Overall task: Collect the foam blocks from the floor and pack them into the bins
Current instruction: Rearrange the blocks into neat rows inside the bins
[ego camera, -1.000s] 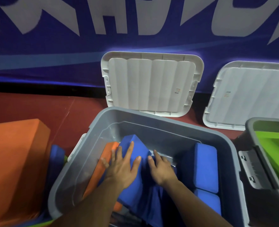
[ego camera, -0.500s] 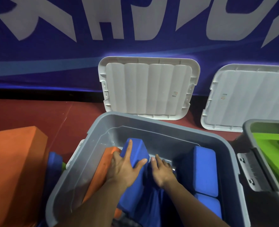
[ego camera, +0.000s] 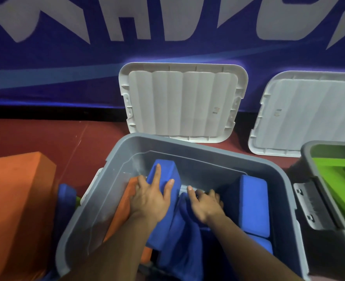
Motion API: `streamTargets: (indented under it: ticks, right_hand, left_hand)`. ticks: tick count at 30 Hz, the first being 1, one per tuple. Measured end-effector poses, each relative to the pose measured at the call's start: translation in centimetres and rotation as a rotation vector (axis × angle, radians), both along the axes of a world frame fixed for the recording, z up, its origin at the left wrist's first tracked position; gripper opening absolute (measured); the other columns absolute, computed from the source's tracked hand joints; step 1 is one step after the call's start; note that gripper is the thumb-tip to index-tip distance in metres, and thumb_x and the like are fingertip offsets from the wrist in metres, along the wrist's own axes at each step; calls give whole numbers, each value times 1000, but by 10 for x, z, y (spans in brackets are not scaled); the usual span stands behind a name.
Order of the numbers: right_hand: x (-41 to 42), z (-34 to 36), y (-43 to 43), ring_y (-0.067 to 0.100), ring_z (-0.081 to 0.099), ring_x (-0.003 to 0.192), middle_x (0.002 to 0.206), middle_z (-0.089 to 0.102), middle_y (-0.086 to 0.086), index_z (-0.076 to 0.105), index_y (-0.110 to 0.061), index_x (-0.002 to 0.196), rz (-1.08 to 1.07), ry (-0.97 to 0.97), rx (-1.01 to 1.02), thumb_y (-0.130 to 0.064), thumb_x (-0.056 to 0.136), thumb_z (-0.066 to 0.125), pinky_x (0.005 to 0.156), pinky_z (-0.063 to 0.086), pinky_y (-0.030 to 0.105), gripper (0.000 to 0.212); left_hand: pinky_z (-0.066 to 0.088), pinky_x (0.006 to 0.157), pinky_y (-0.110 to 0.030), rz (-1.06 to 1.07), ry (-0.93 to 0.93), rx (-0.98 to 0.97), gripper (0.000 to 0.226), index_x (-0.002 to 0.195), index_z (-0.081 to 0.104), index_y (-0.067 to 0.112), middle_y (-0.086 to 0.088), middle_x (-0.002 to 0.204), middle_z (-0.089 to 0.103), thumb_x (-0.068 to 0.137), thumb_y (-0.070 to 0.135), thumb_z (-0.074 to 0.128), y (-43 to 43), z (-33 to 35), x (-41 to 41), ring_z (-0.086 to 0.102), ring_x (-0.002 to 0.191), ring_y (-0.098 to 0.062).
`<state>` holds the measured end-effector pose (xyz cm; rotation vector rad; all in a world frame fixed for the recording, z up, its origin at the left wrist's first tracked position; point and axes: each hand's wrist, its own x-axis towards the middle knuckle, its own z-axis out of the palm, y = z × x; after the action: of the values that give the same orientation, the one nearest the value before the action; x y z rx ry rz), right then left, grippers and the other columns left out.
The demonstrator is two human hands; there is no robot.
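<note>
We look down into a gray bin in the lower middle of the frame, with both hands inside it. Our left hand lies on a tilted blue foam block at the bin's center left, its fingers straight and spread wide across the top, pressing rather than clasping. An orange foam block leans along the bin's left wall, touching the blue one. Our right hand rests on a darker blue foam piece, its fingers curled down past the far edge; we cannot tell whether they grip anything. Two more blue blocks stand at the bin's right side. At the right edge, a second bin holds green foam. Two gray lids lean on the blue banner behind, and a big orange block sits on the red floor at the left.
</note>
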<state>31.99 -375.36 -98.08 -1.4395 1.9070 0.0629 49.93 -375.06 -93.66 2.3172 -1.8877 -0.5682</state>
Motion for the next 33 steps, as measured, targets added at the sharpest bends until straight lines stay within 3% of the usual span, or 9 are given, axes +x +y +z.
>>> streamTargets:
  ticks: [4, 8, 13, 19, 23, 28, 31, 33]
  right_hand:
    - [1, 17, -1, 36, 46, 131, 138, 61, 5, 55, -33, 119, 96, -3, 22, -78, 93, 12, 106, 26, 49, 67]
    - [7, 42, -3, 37, 31, 142, 151, 51, 8, 38, -43, 152, 275, 130, 21, -84, 89, 12, 115, 17, 51, 79]
    - [6, 67, 14, 39, 38, 142, 156, 34, 16, 20, -50, 157, 455, 115, 38, -87, 87, 24, 118, 27, 51, 79]
    - [-2, 81, 62, 40, 43, 138, 154, 37, 19, -3, -47, 158, 729, 122, -91, -86, 88, 22, 113, 31, 53, 84]
    - [-1, 89, 89, 44, 52, 126, 149, 41, 20, -5, -38, 160, 730, 126, -155, -76, 96, 23, 105, 42, 51, 80]
    - [-1, 97, 105, 44, 56, 113, 143, 40, 21, -1, -48, 158, 663, 213, -251, -70, 100, 19, 94, 47, 51, 65]
    - [7, 111, 103, 43, 60, 109, 140, 43, 19, 6, -47, 158, 509, 255, -351, -70, 92, 6, 87, 51, 49, 70]
    - [7, 126, 91, 40, 62, 110, 139, 43, 18, 11, -45, 158, 336, 258, -370, -69, 95, 8, 87, 51, 45, 68]
  left_hand:
    - [41, 104, -44, 5, 46, -6, 72, 160, 3, 43, -11, 127, 37, 96, 70, 24, 2, 12, 14, 47, 120, -35]
    - [43, 103, -48, 29, 67, 10, 74, 159, 1, 43, -9, 128, 34, 95, 70, 25, 5, 23, 28, 46, 122, -34]
    - [43, 103, -50, 18, 23, 11, 75, 160, 5, 38, -11, 133, 32, 95, 71, 22, 8, 37, 29, 44, 127, -36]
    - [38, 109, -46, -70, -65, 82, 68, 160, 9, 39, -11, 153, 30, 100, 68, 19, 16, 53, 25, 43, 136, -35]
    - [29, 116, -46, -129, -50, 120, 65, 160, 8, 41, -11, 165, 17, 101, 65, 18, 24, 58, 23, 36, 144, -33]
    - [24, 120, -45, -144, 60, 54, 62, 160, 13, 40, -8, 167, 16, 103, 62, 21, 21, 69, 16, 29, 149, -29]
    - [25, 121, -42, -173, 174, 7, 61, 159, 21, 38, 0, 165, 23, 103, 60, 23, 19, 69, 10, 30, 149, -20]
    - [26, 120, -38, -154, 268, -15, 58, 158, 26, 36, 5, 162, 28, 104, 57, 24, 18, 72, 3, 34, 147, -17]
